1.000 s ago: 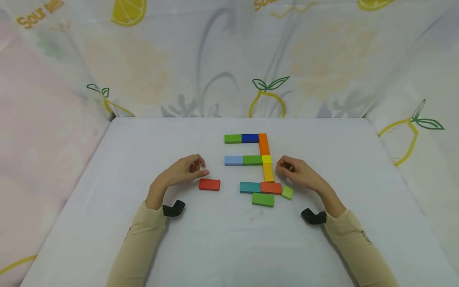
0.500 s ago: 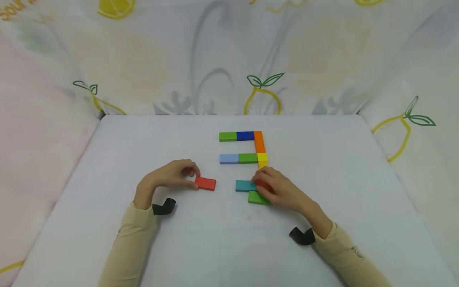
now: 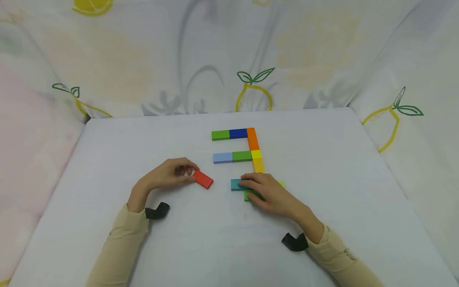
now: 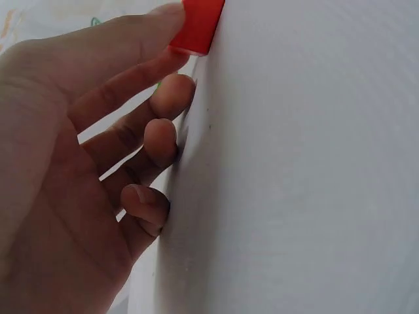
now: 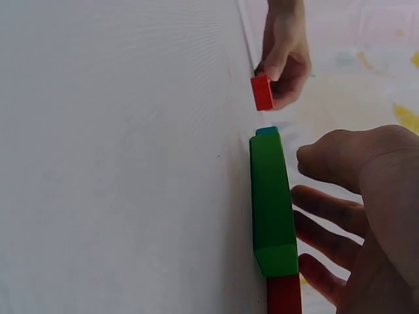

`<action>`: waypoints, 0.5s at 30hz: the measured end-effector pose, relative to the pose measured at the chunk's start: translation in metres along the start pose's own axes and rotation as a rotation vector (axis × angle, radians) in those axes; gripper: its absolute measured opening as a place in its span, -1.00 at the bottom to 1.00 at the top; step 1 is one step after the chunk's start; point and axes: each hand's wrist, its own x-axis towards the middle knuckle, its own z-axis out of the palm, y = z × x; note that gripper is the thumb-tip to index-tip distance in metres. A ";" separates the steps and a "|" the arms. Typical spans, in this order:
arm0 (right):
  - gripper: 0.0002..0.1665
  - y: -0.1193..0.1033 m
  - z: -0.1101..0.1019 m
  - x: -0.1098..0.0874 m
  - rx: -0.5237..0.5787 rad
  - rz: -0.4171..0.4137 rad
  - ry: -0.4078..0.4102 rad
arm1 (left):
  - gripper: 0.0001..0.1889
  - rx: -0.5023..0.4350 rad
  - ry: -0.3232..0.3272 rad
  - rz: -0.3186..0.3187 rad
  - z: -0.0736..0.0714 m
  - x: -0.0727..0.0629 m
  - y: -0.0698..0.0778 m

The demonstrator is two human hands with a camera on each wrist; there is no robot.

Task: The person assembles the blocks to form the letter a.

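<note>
My left hand (image 3: 165, 174) pinches a red block (image 3: 203, 179) by its left end, thumb and index finger on it, and the block lies turned at a slant. The left wrist view shows the other fingers loosely curled beside the white surface. My right hand (image 3: 272, 195) spreads over the lower row, its fingers over the teal block (image 3: 235, 185) and its thumb at the green block (image 3: 247, 196). Under that hand in the head view, an orange-red block is hidden; part of a red block (image 5: 284, 294) shows in the right wrist view. A lime cube (image 3: 281, 183) peeks out behind the knuckles.
Behind the hands, two rows lie flat: green (image 3: 220, 135) with dark blue (image 3: 238, 133), and light blue (image 3: 223, 158) with green (image 3: 242, 156). Orange (image 3: 252, 138) and yellow blocks (image 3: 258, 165) join their right ends. Printed cloth (image 3: 161, 59) walls the white table's (image 3: 201, 247) back and sides.
My left hand has taken hold of the red block's end and turned it to a slant. My right hand has moved left over the lower blocks. The head view has shifted and tilted slightly.
</note>
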 end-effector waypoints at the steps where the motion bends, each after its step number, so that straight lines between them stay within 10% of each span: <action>1: -0.57 -0.001 0.000 0.001 0.000 0.003 0.000 | -0.73 0.002 0.012 0.012 0.001 0.000 -0.001; 15: -0.68 0.003 0.008 0.006 0.042 0.043 0.026 | -0.81 0.058 0.245 0.041 0.027 0.009 -0.002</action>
